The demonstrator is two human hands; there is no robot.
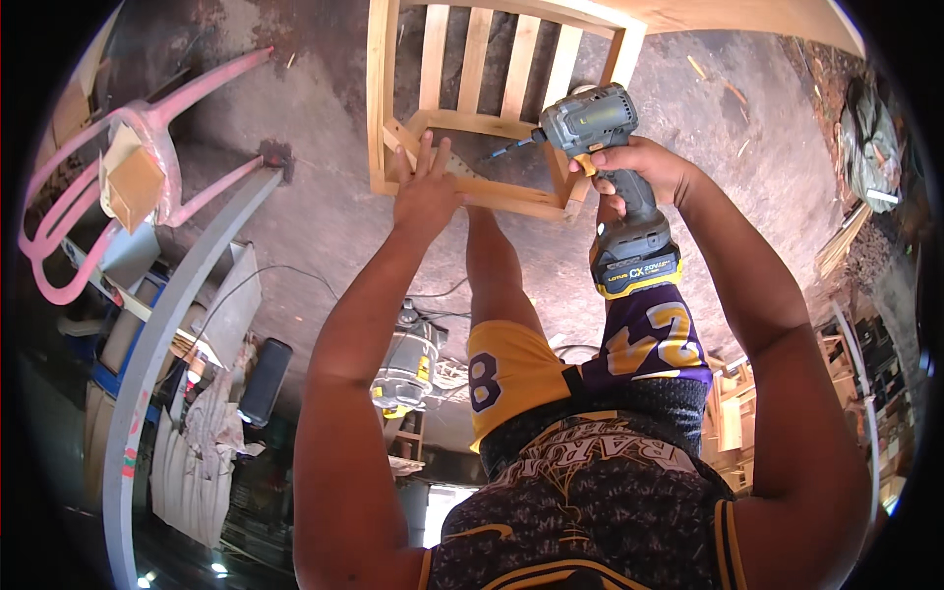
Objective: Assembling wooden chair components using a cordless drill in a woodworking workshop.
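Note:
A wooden frame [378,98] with several slats across its far part lies before me. My left hand [425,192] rests on its near left corner, fingers stretched out and apart. Beside those fingers, a pale triangular piece [460,165] shows at the corner; I cannot make out what it is. My right hand [639,169] is wrapped round the grip of a grey and black cordless impact driver [595,120], with a finger at its orange trigger. The driver's long bit [508,148] points left over the frame's near opening, apart from the wood.
A pink plastic chair [162,147] lies on its side at the left, with wood offcuts on it. A long grey bar [157,339] runs beside it. A shop vacuum [408,359] stands behind my left arm. A wooden board [757,22] is at the far right.

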